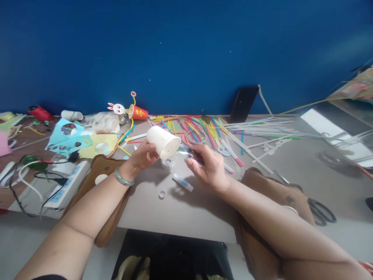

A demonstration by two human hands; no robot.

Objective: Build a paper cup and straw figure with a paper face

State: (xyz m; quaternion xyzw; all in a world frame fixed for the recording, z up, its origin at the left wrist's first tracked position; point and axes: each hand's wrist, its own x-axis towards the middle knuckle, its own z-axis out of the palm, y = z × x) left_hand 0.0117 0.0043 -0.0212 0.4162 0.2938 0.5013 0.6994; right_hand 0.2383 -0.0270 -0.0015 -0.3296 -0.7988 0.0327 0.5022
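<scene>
A craft workspace; colored sticks point(211, 136) and cut paper point(60, 136) (blue, holed) strew the table point(151, 217).

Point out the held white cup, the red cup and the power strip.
Held white cup point(159, 139), head view: its side.
Red cup point(140, 112), head view: its printed side.
Power strip point(70, 184), head view: top face.

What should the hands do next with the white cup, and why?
Perhaps bring the tool gently up to the white cup: the left hand already grips the cup, and the right hand holds the tool with its shiny tip close by, pointing toward it.
</scene>
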